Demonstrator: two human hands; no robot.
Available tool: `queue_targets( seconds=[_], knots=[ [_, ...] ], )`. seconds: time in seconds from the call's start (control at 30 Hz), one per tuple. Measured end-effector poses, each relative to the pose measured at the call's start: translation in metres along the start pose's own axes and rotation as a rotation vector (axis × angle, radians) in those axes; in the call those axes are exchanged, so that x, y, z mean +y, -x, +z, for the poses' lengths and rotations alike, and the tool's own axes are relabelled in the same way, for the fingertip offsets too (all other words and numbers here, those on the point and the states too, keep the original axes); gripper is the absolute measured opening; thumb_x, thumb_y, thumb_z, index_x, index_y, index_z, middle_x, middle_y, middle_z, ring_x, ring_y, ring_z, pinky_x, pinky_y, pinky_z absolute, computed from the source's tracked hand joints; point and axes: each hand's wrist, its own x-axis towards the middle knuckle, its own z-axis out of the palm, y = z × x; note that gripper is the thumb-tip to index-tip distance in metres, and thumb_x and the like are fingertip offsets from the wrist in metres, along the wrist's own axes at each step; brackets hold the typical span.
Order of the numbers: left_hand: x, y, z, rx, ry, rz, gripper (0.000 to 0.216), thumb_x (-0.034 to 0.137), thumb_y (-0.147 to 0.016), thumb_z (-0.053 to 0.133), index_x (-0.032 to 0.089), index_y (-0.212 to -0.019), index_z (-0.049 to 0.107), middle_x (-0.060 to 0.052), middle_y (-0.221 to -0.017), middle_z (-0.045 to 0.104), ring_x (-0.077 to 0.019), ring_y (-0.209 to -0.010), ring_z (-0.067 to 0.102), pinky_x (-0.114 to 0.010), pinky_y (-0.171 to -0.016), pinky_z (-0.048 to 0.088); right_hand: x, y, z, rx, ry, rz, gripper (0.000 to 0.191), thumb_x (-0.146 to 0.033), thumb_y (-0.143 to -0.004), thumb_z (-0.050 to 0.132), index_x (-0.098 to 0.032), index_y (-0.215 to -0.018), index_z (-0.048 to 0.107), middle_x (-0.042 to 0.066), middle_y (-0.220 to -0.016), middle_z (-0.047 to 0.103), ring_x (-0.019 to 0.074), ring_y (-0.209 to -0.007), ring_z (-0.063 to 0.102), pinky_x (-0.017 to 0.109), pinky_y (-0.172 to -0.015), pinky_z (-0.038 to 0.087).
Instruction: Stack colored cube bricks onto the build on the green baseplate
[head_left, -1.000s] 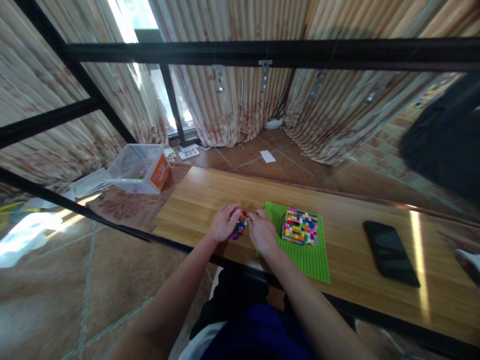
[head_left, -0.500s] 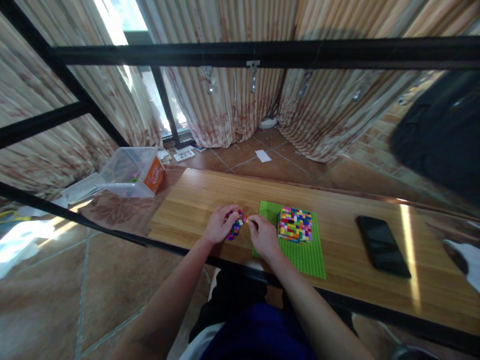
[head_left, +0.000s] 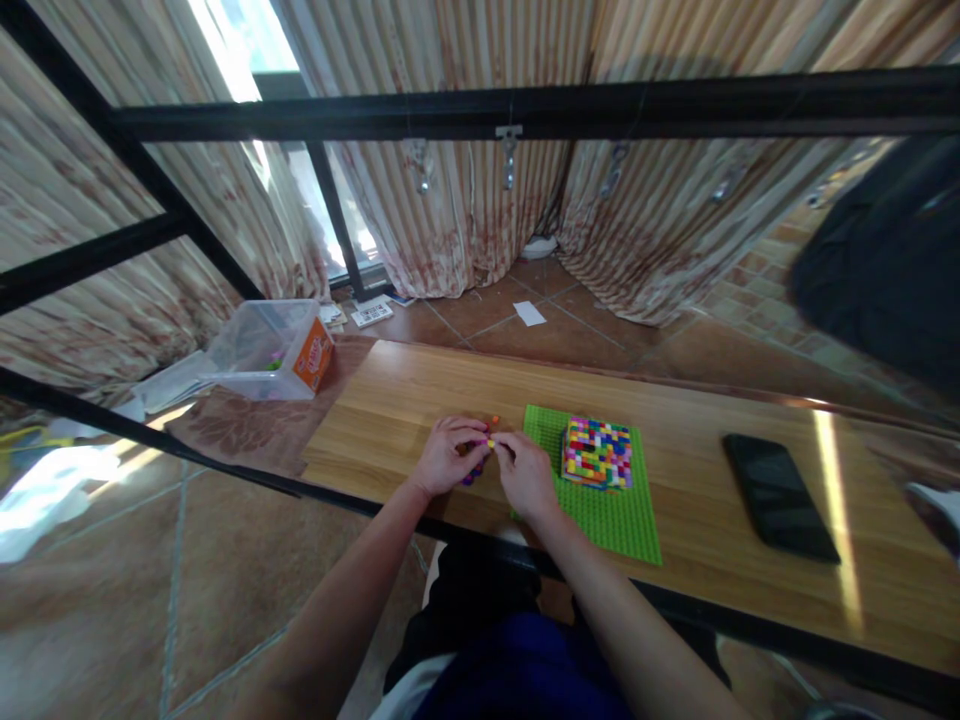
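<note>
Pinching tiny boxy bricks (head_left: 490, 443) near studded green baseplate (head_left: 611, 520)

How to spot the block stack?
On the long wooden table, find the green studded baseplate by the right hand. The block stack stands on it, low and boxy; its many-colored mosaic sets it apart from the plain baseplate and black phone.

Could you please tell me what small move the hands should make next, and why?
I would probably ease the left hand away from the small yellow piece, since both hands' fingertips crowd around it, while the right hand, which seems to pinch it, is nearer the brick block on the green baseplate.
</note>
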Motion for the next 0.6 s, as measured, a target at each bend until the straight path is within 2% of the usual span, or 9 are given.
queue_targets(
  seconds=[0.17, 0.3, 0.4, 0.6],
  knots=[
    [0.002, 0.0, -0.001, 0.019, 0.024, 0.003, 0.008, 0.028, -0.082, 0.068, 0.024, -0.084, 0.074, -0.005, -0.102, 0.074, -0.021, -0.1, 0.066, -0.044, -0.099, 0.046, -0.006, -0.001, 0.004, 0.043, 0.016, 0.051, 0.028, -0.021, -0.089, 0.045, -0.02, -0.09, 0.072, 0.008, -0.086, 0.07, 0.0203, -0.081, 0.065, 0.034, -0.078, 0.049],
    [0.004, -0.001, -0.002, 0.036, 0.051, -0.03, 0.008, 0.027, -0.083, 0.066, 0.024, -0.082, 0.073, -0.005, -0.102, 0.074, -0.0211, -0.1, 0.066, -0.043, -0.098, 0.047, -0.013, 0.003, -0.004, 0.068, -0.047, 0.046, 0.025, -0.024, -0.09, 0.047, -0.021, -0.095, 0.071, 0.008, -0.092, 0.072, 0.0202, -0.086, 0.066, 0.034, -0.081, 0.05],
    [0.004, -0.001, -0.002, 0.053, 0.071, -0.033, 0.01, 0.028, -0.084, 0.065, 0.023, -0.083, 0.073, -0.006, -0.102, 0.074, -0.0209, -0.1, 0.066, -0.042, -0.097, 0.048, -0.015, 0.011, -0.023, 0.108, -0.121, 0.067, 0.022, -0.027, -0.089, 0.051, -0.02, -0.101, 0.068, 0.007, -0.097, 0.072, 0.0195, -0.089, 0.067, 0.034, -0.083, 0.05],
    [-0.004, -0.001, 0.0, 0.064, 0.078, -0.024, 0.012, 0.032, -0.083, 0.065, 0.023, -0.082, 0.072, -0.006, -0.101, 0.074, -0.0211, -0.098, 0.067, -0.041, -0.094, 0.05, 0.004, 0.039, -0.086, 0.219, -0.052, 0.146, 0.019, -0.035, -0.088, 0.055, -0.022, -0.091, 0.07, 0.005, -0.092, 0.072, 0.0188, -0.084, 0.066, 0.033, -0.078, 0.051]
  ],
)
